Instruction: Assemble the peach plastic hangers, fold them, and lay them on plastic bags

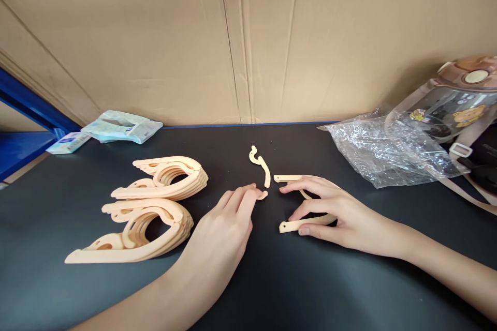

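Beige plastic parts of a folding clothes hanger lie at the middle of the black table. My left hand [229,217] has its fingers closed over a small curved hanger piece [263,195]; only the tip shows. Just beyond it lies a loose curved hanger hook [264,168]. My right hand [330,207] grips a hanger arm [291,225] between thumb and fingers, its holed end pointing left. Under the upper fingers of that hand is another hanger arm [287,178], partly covered. Left of my hands, two stacks of folded hangers [186,165] [171,243] lie side by side.
A crumpled clear plastic bag [388,150] lies at the back right, by a strapped water bottle [450,103]. At the back left is a light blue tissue pack [124,126]. Cardboard [155,36] walls off the rear of the table, and a blue metal frame [31,108] borders the left.
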The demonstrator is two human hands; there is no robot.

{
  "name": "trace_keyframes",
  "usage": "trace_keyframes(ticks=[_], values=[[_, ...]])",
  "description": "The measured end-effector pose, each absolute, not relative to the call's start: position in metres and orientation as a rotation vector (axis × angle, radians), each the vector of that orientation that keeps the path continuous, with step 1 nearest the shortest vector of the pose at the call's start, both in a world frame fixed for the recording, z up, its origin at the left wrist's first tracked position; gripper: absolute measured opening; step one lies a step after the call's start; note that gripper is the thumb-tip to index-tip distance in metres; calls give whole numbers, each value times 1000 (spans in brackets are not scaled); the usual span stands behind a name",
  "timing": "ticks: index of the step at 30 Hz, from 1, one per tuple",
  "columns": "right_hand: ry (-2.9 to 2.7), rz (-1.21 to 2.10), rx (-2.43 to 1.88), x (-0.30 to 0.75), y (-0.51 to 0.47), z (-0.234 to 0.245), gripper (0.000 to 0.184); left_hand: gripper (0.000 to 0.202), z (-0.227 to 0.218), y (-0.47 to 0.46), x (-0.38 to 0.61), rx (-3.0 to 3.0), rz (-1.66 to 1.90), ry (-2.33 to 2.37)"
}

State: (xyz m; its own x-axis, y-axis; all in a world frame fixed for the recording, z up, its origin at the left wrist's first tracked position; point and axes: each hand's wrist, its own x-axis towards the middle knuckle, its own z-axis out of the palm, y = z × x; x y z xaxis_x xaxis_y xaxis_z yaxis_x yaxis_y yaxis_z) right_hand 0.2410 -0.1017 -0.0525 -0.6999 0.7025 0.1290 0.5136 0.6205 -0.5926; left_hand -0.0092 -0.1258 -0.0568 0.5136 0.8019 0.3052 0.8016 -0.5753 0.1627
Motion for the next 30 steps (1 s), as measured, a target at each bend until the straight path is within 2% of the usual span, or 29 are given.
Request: trace_keyframes(ticks=[4, 8, 13, 18, 25, 30], values=[[-2299, 1097, -1034, 241, -102, -49, 16, 42, -53, -125, -9, 2727, 587, 1395], [-2099, 1368, -1018, 242, -103, -50, 16, 18, -47, -127, -5, 2657, 582, 1319], [-2029, 1404, -961, 243, -102, -50, 15, 9, -47, -131, -1, 2642, 410, 1213], [-2065, 1370, -951, 243, -102, -52, 15, 24, -47, -133, 1, 2697, 254, 1190], [-2108, 1322, -913, 240, -104, -55, 14, 28, -43, -134, 5, 2663, 167, 1183], [-2101, 1315, -931, 239, -105, -56, 14, 29, -48, -135, 4, 2691, 227, 1150]])
